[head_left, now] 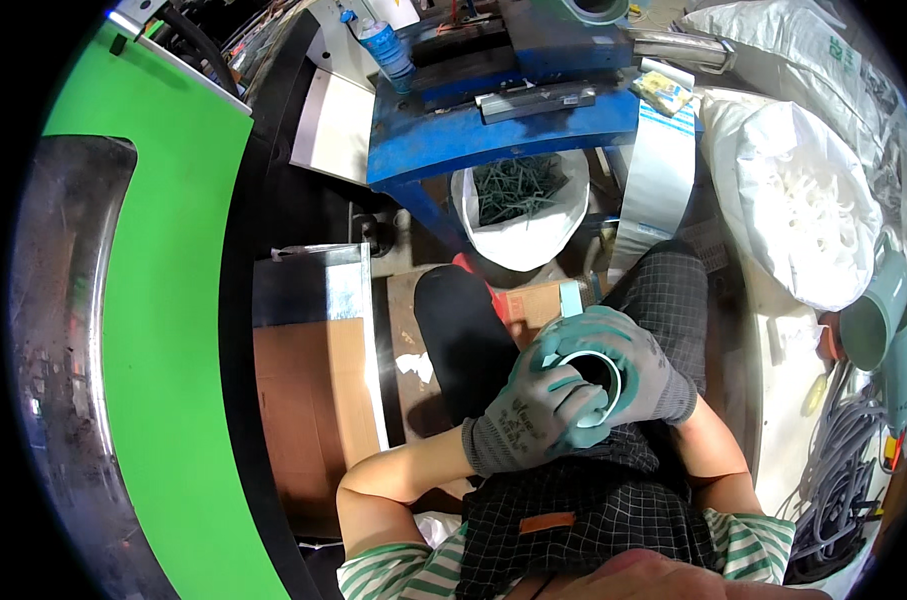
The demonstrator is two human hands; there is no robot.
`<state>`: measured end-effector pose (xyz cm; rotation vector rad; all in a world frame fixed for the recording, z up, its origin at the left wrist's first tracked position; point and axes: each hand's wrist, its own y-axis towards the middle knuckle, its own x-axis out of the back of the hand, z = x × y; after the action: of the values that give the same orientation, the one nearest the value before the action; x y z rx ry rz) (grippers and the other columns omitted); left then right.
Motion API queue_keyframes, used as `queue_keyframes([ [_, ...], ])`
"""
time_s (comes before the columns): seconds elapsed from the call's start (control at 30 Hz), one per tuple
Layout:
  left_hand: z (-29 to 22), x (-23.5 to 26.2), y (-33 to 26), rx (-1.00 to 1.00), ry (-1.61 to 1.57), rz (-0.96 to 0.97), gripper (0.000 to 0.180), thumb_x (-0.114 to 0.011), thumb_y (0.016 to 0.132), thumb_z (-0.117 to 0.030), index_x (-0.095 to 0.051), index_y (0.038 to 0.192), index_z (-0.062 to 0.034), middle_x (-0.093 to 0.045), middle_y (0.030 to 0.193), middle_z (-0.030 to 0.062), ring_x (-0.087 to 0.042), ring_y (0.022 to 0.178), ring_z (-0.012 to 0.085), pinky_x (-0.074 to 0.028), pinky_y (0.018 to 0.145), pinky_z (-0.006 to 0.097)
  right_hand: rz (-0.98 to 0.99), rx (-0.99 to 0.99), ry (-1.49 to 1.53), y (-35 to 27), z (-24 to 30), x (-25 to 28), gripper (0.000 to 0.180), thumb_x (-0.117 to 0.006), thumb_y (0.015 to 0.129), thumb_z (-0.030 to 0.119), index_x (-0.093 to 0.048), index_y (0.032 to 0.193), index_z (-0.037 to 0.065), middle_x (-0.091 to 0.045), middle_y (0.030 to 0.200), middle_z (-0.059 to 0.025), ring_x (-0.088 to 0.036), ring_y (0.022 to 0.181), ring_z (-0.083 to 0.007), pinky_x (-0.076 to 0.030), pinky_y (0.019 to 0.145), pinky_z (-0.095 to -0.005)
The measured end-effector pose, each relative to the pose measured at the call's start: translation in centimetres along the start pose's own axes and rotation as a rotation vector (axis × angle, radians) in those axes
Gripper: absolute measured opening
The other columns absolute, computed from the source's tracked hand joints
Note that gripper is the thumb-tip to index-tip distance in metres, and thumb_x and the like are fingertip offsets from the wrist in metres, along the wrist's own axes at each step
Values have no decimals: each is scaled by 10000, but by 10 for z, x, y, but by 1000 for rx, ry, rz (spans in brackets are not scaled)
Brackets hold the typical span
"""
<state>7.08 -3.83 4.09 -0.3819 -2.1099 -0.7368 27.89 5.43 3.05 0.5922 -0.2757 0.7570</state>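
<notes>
Both my hands wear grey knit gloves with teal-coated fingers. Between them, over my lap, I hold a short pale-green plastic pipe piece [615, 388] with its round open end facing up toward me. My left hand [531, 412] is closed on the near left side of it, fingers curled at the rim. Wrapped round its far and right side is my right hand [641, 362]. The lower part of the pipe piece is hidden by the gloves.
Ahead stands a blue metal bench [503, 140], with a white bag [523, 245] of dark green strips beneath. At right are a white sack [748, 215] of pale strips, larger green pipes [868, 325] and grey cables [838, 480]. A green surface [178, 330] and cardboard box [298, 400] lie left.
</notes>
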Motion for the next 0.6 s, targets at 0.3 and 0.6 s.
queue_keyframes([
  [0.3, 46, 11, 8, -125, 395, -379, 924, -936, 671, -599, -575, 1408, -174, -497, 1437, 151, -573, 1214, 374, -370, 1168, 641, -113, 89, -76, 47, -22, 5, 780, -946, 663, 379, -671, 1342, 111, -587, 1456, -166, -524, 1397, -383, -391, 1180, -541],
  [0.6, 75, 27, 54, 34, 460, -540, 1110, -951, 725, -481, -346, 1546, -42, -483, 1442, 229, -492, 1312, 434, -376, 1133, 647, -233, 179, -260, 100, -44, 24, 722, -915, 723, 298, -645, 1378, 159, -538, 1499, -152, -448, 1471, -409, -331, 1246, -568],
])
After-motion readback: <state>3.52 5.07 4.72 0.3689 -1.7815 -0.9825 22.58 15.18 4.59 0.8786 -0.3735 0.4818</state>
